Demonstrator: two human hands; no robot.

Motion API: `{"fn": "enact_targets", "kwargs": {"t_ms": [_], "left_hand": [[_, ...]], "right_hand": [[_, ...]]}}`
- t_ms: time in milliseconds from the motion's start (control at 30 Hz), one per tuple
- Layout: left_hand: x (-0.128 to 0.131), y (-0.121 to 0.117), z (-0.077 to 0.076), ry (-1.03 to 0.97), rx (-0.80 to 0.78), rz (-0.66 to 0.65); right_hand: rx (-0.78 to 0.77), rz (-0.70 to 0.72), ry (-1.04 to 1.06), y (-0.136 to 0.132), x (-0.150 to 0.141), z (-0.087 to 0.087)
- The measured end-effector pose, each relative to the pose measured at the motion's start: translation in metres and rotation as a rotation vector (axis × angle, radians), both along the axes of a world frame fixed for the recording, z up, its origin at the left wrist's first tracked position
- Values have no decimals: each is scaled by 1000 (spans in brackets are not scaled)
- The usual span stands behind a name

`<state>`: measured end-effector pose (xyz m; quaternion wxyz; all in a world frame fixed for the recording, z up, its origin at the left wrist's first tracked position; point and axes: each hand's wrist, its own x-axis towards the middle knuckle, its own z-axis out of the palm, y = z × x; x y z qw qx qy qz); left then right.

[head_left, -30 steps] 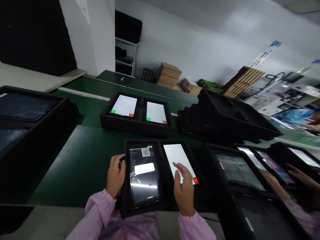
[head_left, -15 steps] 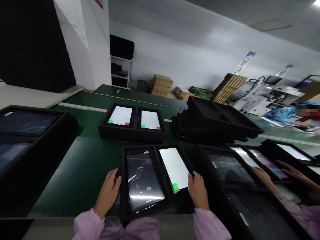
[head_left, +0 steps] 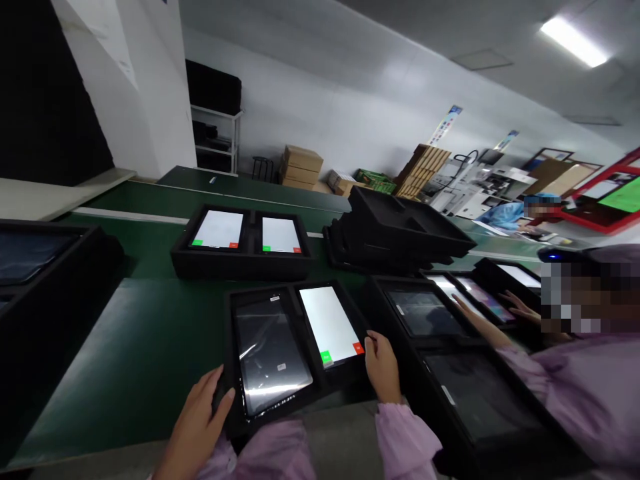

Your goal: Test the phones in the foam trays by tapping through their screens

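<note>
A black foam tray (head_left: 295, 400) lies in front of me at the table's near edge. Its left slot holds a dark-screened tablet (head_left: 273, 350) with small white labels. In the right slot, another tablet (head_left: 333, 320) shows a white screen with green and red squares at the bottom. My left hand (head_left: 197, 417) is at the tray's lower left edge, thumb at the rim and fingers along the outer side. At the right rim, my right hand (head_left: 383, 367) has its fingers curled over the edge, close to the red square; part of its grip is hidden.
Behind stands a tray (head_left: 240, 263) with two lit tablets. Black trays (head_left: 395, 233) are stacked to its right. Another tablet tray (head_left: 60, 293) sits at left. On the right, a tray of dark tablets (head_left: 425, 313) adjoins mine; a co-worker's hands (head_left: 480, 323) reach over tablets beyond it.
The view has swung right, showing more of the co-worker. My left hand has slid down and nearer along the tray's edge. My right hand has shifted slightly, uncovering the red square.
</note>
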<state>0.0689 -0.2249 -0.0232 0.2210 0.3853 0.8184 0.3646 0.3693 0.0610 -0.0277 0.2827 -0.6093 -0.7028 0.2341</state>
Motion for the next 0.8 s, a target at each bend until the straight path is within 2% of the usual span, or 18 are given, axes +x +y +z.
{"fn": "enact_targets", "kwargs": {"t_ms": [100,200,267,367,467,533,667,800], "left_hand": [[5,0,-2,62,26,0],[8,1,-5,113,48,26],[10,1,-7,149,62,39],[11,3,-11,220,76,66],[11,3,-13,250,86,64],[11,2,-13,236,90,55],[14,0,-12,230,89,53],[19,-1,-7,248,68,38]], "right_hand": [[-14,18,-45,-4,3,-3],[15,80,-101,-5,-8,0],[56,153,-140,-4,-28,7],[96,304,-206,0,-74,20],[93,431,-279,7,-118,31],[61,477,-328,11,-135,35],[-14,498,-407,16,-133,34],[-11,475,-418,17,-99,26]]}}
